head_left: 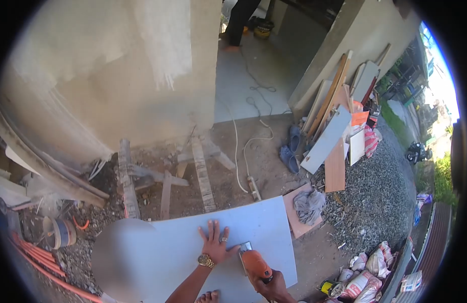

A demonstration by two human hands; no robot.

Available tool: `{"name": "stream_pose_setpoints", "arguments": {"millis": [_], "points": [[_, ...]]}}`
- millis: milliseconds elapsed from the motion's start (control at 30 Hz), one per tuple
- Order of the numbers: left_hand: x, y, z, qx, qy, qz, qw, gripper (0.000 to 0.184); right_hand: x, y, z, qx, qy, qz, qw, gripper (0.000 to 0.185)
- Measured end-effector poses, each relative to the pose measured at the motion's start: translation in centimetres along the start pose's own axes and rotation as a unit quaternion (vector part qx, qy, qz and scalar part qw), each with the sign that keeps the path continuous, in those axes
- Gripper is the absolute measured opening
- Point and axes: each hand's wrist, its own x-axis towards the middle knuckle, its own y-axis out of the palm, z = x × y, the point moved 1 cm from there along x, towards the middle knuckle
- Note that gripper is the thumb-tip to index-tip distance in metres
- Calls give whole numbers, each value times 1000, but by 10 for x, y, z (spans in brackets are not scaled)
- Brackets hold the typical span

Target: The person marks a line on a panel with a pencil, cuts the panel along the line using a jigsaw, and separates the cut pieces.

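A large pale grey-blue board (183, 252) lies flat in front of me. My left hand (215, 246) presses on it with fingers spread, a watch (205, 260) on the wrist and a ring on one finger. In my right hand (275, 289) is an orange jigsaw (255, 263), its metal base resting on the board. The left thumb reaches close to the front of that base. The blade and any cut line cannot be made out. Bare toes (208, 297) show on the board at the bottom edge.
Wooden trestles (200, 174) stand behind the board. A cord (258, 146) runs from the doorway to a power strip (253, 188). Blue clogs (290, 151), leaning panels (328, 139), gravel (367, 197) and sacks (362, 283) lie right. Left are a bucket (59, 233) and orange pipes (41, 260). A person's leg (238, 22) shows indoors.
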Motion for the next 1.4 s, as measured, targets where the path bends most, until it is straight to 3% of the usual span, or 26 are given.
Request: {"name": "stream_pose_setpoints", "arguments": {"millis": [167,233,300,400,467,533,600,667,767,867,933,967,1067,1133,1167,1200,1300,1367,1400], "points": [[4,-8,6,53,-6,11,999,90,-1,-5,28,-5,20,26,999,35],[7,-19,9,30,-23,81,996,92,-2,-10,38,29,24,32,999,36],[-6,-60,-1,59,-38,130,989,90,-9,-15,47,58,6,38,998,37],[-18,-149,-10,78,-49,252,963,83,9,0,28,47,-52,-12,997,42],[-29,-210,-10,102,-67,284,951,74,19,13,13,31,-77,-57,995,43],[-36,-262,1,84,-92,242,962,67,26,17,17,25,-97,-82,992,44],[-47,-305,-8,136,-87,116,980,60,22,16,19,37,-104,-74,991,44],[-42,-354,-70,175,-147,131,965,59,15,13,27,48,-99,-69,992,41],[-48,-395,-164,98,-90,99,986,62,16,15,28,71,-124,-64,988,34],[-59,-395,-222,51,-106,112,987,66,19,20,24,141,-92,-11,986,34],[-65,-373,-248,28,-117,103,987,68,29,34,18,140,-224,-101,959,34],[-68,-363,-259,4,-132,76,988,69,31,33,16,143,-217,-104,960,34],[-83,-299,-248,-72,-125,54,988,71,18,31,12,159,-176,-57,970,37],[-93,-259,-246,-105,-115,85,984,72,19,41,-4,144,-259,-121,947,38],[-97,-247,-245,-130,-110,107,980,73,25,46,-12,137,-286,-108,942,50],[-96,-246,-253,-131,-107,113,979,73,18,39,-11,139,-281,-112,943,50],[-102,-242,-264,-95,-111,229,963,65,-13,16,-7,69,-193,-32,978,67],[-104,-237,-239,-104,-100,203,968,48,-20,14,-10,55,-279,-47,957,79],[-101,-240,-233,-93,-81,172,977,37,-19,16,-13,61,-263,-55,961,79]]}}
